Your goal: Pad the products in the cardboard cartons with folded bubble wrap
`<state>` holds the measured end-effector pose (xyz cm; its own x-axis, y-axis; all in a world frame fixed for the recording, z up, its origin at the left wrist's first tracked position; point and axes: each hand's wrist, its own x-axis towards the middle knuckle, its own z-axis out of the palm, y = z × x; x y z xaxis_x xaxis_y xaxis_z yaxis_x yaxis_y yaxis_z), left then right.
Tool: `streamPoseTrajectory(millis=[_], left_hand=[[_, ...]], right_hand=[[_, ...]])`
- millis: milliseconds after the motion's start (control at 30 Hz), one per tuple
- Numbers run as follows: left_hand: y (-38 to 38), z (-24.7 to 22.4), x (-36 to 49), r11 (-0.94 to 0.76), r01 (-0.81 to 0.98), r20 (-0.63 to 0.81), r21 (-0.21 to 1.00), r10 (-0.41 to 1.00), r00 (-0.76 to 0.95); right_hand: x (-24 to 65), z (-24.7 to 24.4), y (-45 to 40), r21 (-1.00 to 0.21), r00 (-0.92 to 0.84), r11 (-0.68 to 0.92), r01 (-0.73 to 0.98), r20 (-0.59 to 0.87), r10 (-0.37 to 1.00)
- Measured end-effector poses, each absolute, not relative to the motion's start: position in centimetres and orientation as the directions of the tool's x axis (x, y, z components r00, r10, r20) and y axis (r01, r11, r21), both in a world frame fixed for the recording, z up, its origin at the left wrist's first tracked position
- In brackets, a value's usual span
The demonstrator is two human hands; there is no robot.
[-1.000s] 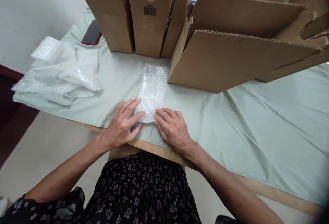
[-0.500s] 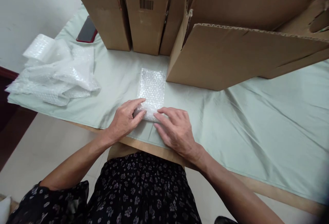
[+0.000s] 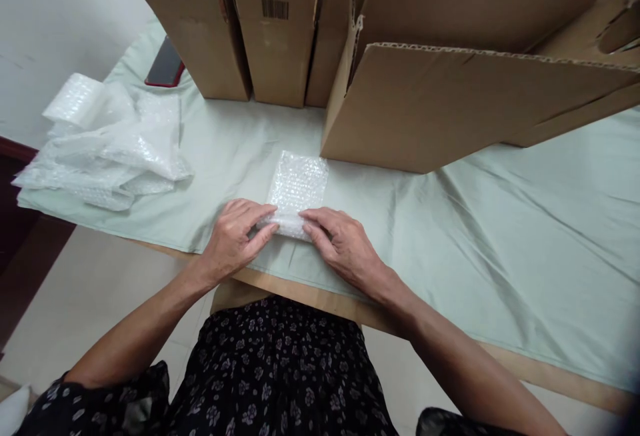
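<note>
Bubble wrap [image 3: 299, 183] between left hand [image 3: 234, 236], right hand [image 3: 345, 243].

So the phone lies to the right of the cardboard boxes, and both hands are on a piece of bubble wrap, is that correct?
Not quite: the head view shows the phone to the left of the cardboard boxes. The left hand and right hand are indeed on a piece of bubble wrap.

Soft light glints off bubble wrap [image 3: 300, 181]; lower-right edge blurs dark.
</note>
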<state>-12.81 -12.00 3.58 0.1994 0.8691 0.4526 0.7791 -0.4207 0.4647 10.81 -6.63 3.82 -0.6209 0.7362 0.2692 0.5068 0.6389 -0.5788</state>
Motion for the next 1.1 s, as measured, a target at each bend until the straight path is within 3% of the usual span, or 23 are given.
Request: streamPoseTrajectory(millis=[100, 200, 300, 500, 567, 633, 733, 867, 1100], left_hand=[[-10.1, 3.0, -12.6, -0.374, 0.806, 0.438, 0.46, 0.885, 0.16], [-8.8, 3.0, -12.4, -0.333, 0.819, 0.409, 0.467, 0.903, 0.133], [-9.2, 3.4, -12.3, -0.348, 0.818, 0.448, 0.458, 0.885, 0.126], [-12.2, 4.0, -12.5, -0.494, 0.752, 0.473, 0.436, 0.837, 0.276], [-12.0, 4.0, -12.5, -0.482, 0.728, 0.443, 0.487, 0.855, 0.27], [-11.2, 3.9, -12.4, -0.438, 0.737, 0.419, 0.515, 0.879, 0.229], [-9.4, 3.6, -12.0, -0.367, 0.784, 0.408, 0.501, 0.899, 0.161], [-8.1, 2.9, -11.4, -0.288, 0.827, 0.409, 0.482, 0.909, 0.079], [-9.5, 2.8, -11.4, -0.186, 0.772, 0.384, 0.608, 0.92, -0.08]], right_hand=[[10.7, 3.4, -7.0, -0.348, -0.562, 0.744, 0.571, 0.495, 0.663], [10.3, 2.7, -7.1, -0.195, -0.653, 0.821, 0.536, 0.521, 0.55], [10.1, 2.2, -6.9, -0.216, -0.675, 0.812, 0.542, 0.464, 0.574], [10.5, 2.4, -6.6, -0.622, -0.562, 0.651, 0.435, 0.377, 0.736], [10.7, 2.5, -6.6, -0.663, -0.545, 0.611, 0.433, 0.347, 0.763], [10.8, 2.5, -6.6, -0.593, -0.517, 0.637, 0.492, 0.39, 0.762], [10.8, 2.2, -6.7, -0.378, -0.544, 0.712, 0.592, 0.464, 0.699], [10.6, 1.7, -6.6, -0.194, -0.603, 0.709, 0.678, 0.406, 0.687], [10.3, 1.8, -5.7, -0.217, -0.61, 0.698, 0.682, 0.358, 0.707]])
